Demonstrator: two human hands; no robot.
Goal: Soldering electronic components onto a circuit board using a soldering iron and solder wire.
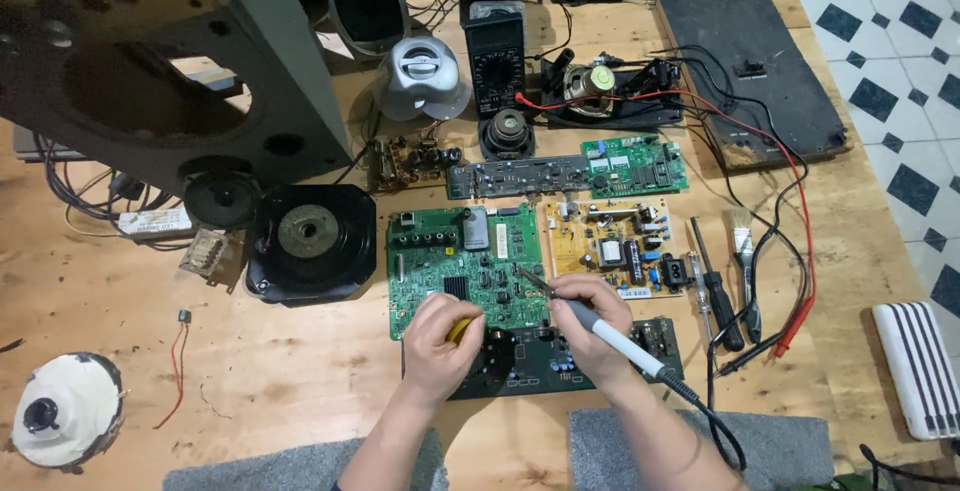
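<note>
My right hand (588,323) grips a soldering iron (618,341) with a grey and white handle; its thin tip (530,278) reaches the right part of a green circuit board (430,261). My left hand (440,336) pinches a small yellow thing (461,328) at the board's near edge; what it is I cannot tell. A dark circuit board (530,366) lies under both hands. A yellow power board (610,246) sits just right of the green one.
A multimeter (495,56) with red and black leads, small speakers (508,134), more green boards (635,164), screwdrivers (715,286) and a brush (742,241) lie around. A large speaker (310,241) sits left, a dark speaker panel (150,61) upper left, a white power bank (918,366) at the right edge.
</note>
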